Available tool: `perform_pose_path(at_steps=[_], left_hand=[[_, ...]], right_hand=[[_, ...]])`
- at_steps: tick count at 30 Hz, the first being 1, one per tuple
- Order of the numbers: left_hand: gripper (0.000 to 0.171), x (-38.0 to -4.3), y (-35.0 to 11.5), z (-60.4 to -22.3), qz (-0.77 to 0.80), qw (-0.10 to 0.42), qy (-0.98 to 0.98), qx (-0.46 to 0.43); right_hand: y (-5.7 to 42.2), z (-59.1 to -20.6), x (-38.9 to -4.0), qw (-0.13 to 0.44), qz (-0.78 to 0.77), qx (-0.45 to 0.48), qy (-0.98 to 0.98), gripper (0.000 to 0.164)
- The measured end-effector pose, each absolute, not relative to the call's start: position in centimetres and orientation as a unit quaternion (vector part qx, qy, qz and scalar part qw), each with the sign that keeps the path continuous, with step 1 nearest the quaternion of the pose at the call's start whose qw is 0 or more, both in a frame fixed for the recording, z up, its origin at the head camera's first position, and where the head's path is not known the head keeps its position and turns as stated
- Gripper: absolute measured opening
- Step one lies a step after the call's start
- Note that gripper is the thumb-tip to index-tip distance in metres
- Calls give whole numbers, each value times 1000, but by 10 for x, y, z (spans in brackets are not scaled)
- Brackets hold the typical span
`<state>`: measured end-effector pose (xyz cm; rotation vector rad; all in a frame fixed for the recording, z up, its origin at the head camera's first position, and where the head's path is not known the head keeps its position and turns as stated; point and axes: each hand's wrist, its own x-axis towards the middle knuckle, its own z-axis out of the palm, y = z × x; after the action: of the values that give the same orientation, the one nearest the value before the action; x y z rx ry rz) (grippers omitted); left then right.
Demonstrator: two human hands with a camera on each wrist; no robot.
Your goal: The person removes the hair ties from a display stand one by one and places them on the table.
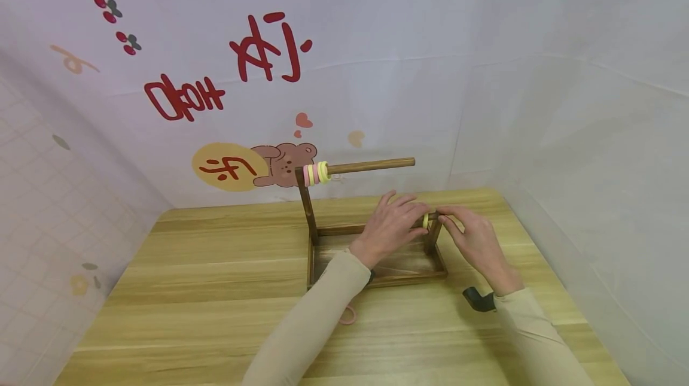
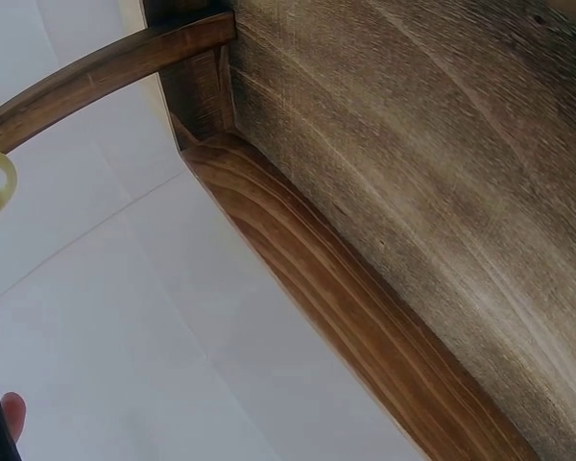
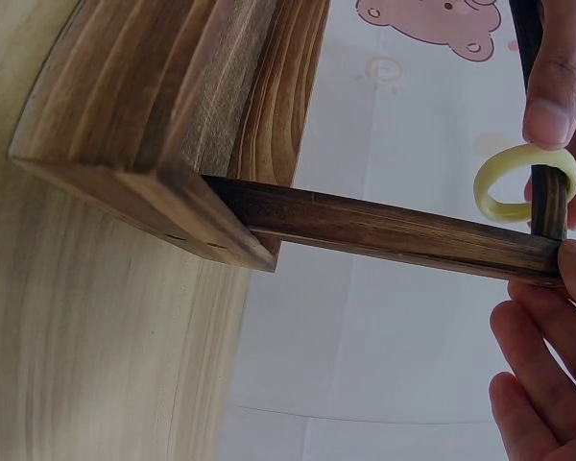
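A dark wooden rack [image 1: 377, 281] has a tray base and two posts with rods, one high and one low. On the lower rod, close to the right post [image 3: 394, 226], hangs a yellow hair tie [image 3: 504, 182]. My left hand [image 1: 390, 224] reaches over the base and pinches this tie, its thumb on the band. At the post's top end, my right hand [image 1: 476, 242] grips the wood between thumb and fingers. Yellow and pink hair ties [image 1: 316, 173] sit together at the post end of the upper rod [image 1: 374, 166].
A pink hair tie [image 1: 348, 315] lies on the wooden table [image 1: 215, 290] in front of the rack, partly behind the left sleeve. A black device [image 1: 478, 300] shows at the right wrist. Printed white sheeting [image 1: 398, 87] stands behind the table.
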<state>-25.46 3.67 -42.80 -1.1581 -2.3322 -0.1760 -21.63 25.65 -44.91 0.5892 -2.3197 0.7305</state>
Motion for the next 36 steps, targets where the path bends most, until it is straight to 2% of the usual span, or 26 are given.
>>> perform_pose_path(at_steps=[8,36], left_hand=[[46,-255,38,-429,-51,279,-860,-424],[39,-253,34,-426,-79,284,-854,-428]], right_hand=[[256,-450,-217,313,278,226,-880,24],[256,-449,-216,311,276,218,-883,24]])
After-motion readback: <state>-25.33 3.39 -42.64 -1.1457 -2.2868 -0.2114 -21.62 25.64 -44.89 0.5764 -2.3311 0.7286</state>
